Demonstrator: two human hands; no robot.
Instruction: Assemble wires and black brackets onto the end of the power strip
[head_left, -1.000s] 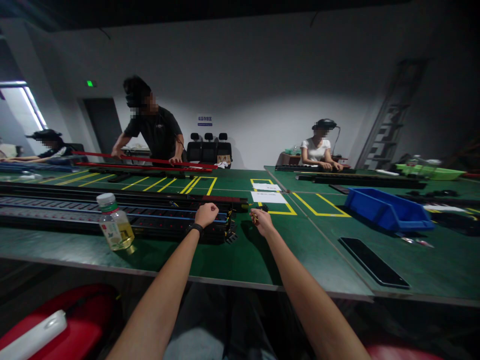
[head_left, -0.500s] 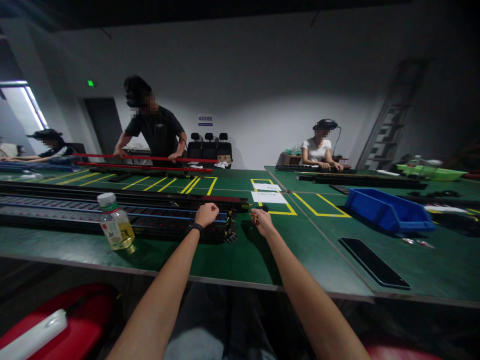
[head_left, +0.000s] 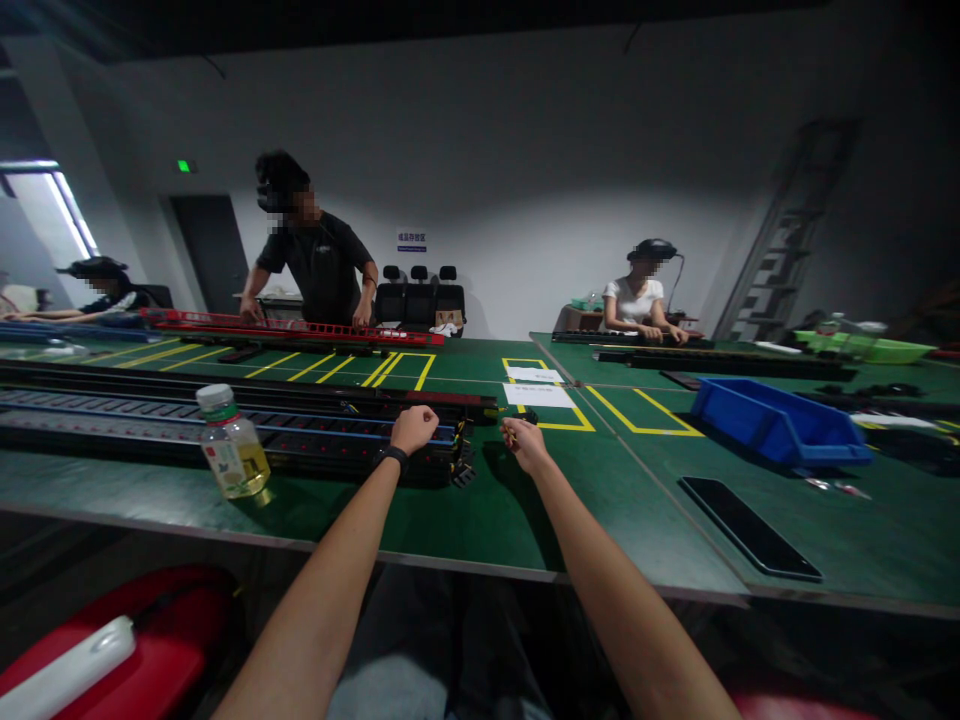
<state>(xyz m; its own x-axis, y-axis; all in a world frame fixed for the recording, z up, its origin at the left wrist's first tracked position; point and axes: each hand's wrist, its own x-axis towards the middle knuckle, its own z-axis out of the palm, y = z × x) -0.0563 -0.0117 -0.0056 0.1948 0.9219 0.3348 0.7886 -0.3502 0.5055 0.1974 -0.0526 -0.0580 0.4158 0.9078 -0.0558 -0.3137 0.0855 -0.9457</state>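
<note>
My left hand (head_left: 414, 430), with a dark band on the wrist, is closed above the right end of a long black rail assembly (head_left: 300, 440). What its fingers hold, if anything, is hidden. Just to the right of that end, my right hand (head_left: 523, 442) pinches a small dark piece with yellowish bits (head_left: 510, 432), too small to name. A blue strip runs along the assembly. At its end, yellowish wires and black connectors (head_left: 463, 474) stick out between my hands.
A bottle of yellow liquid (head_left: 234, 450) stands before the rail. White papers (head_left: 537, 394) lie beyond my right hand. A blue bin (head_left: 780, 422) and a phone (head_left: 748, 526) are on the green table at right. Co-workers handle a red frame (head_left: 300, 328) and black rails (head_left: 720, 360) across from me.
Both my hands stay in nearly the same place. Across the table, the standing co-worker's red frame has turned, now showing its slotted side, and sits lower.
</note>
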